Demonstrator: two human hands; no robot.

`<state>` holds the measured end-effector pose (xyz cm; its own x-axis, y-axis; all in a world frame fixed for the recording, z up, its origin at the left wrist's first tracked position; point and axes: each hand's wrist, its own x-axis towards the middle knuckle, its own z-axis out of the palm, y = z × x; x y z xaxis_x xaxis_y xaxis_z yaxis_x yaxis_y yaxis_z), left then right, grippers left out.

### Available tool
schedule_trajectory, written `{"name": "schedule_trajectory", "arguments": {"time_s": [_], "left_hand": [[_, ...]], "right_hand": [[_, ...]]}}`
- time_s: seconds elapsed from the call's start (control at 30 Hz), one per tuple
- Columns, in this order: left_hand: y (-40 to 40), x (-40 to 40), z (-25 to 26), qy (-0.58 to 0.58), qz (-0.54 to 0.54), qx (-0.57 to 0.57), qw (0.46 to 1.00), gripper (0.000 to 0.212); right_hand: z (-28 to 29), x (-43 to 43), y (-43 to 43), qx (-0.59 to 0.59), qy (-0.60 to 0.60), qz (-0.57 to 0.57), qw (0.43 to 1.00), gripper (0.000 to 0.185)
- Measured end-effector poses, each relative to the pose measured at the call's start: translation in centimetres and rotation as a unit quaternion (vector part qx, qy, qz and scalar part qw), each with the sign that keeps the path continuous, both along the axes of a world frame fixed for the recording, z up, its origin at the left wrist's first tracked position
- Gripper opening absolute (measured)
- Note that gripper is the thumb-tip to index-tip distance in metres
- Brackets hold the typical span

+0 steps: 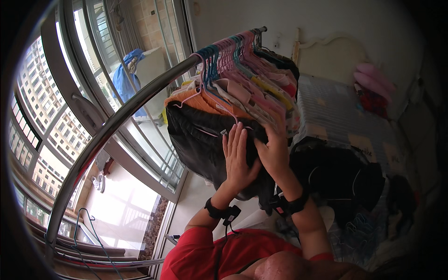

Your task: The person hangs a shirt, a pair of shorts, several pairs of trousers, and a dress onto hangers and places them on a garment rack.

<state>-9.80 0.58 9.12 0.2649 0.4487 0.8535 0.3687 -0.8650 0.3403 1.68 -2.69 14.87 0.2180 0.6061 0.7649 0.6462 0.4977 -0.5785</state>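
Note:
A black garment (pixel 206 147) hangs on a pink hanger (pixel 224 105) at the near end of the row on a metal rail (pixel 154 87). My left hand (pixel 238 159) lies on the garment's front with its fingers stretched out, their tips near the hanger's sloping arm. At the garment's right shoulder, my right hand (pixel 276 150) grips the black cloth, thumb toward me; its fingertips are partly hidden. Just behind hangs an orange ribbed garment (pixel 190 98). Further along the rail are several clothes on pink and blue hangers (pixel 211 56).
On the right stands a bed (pixel 322 105) with dark clothes (pixel 336 175) piled on it and several loose hangers (pixel 364 227) near its front. A sliding glass door (pixel 140 157) is on the left. One teal hanger (pixel 85 231) hangs low at the left.

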Motion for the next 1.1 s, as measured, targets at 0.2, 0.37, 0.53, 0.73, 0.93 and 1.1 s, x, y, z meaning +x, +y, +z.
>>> {"name": "schedule_trajectory", "arguments": {"time_s": [0.2, 0.37, 0.53, 0.73, 0.93, 1.1], "left_hand": [[-1.5, 1.9, -2.6, -0.047, 0.045, 0.044, 0.997, 0.071], [-3.0, 4.9, -6.3, -0.041, -0.16, 0.141, 0.976, 0.055], [-5.2, 8.7, -7.8, 0.061, -0.373, -0.064, 0.924, 0.052], [-7.4, 13.4, -15.5, 0.19, -0.465, -0.283, 0.817, 0.048], [-10.0, 16.2, -22.3, 0.347, -0.47, -0.458, 0.67, 0.106], [-12.6, 17.2, -27.8, 0.325, -0.461, -0.42, 0.711, 0.105]], "right_hand": [[-2.9, 1.3, -1.8, 0.045, -0.061, -0.037, 0.996, 0.044], [-5.3, 5.6, -5.8, -0.012, 0.043, 0.013, 0.999, 0.043], [-9.3, 11.4, -9.9, -0.1, 0.073, -0.092, 0.988, 0.038], [-16.6, 16.5, -18.3, -0.178, 0.146, -0.229, 0.946, 0.033], [-24.2, 16.7, -25.0, -0.337, 0.177, -0.304, 0.873, 0.044], [-26.6, 15.7, -26.5, -0.374, 0.163, -0.274, 0.871, 0.051]]}}
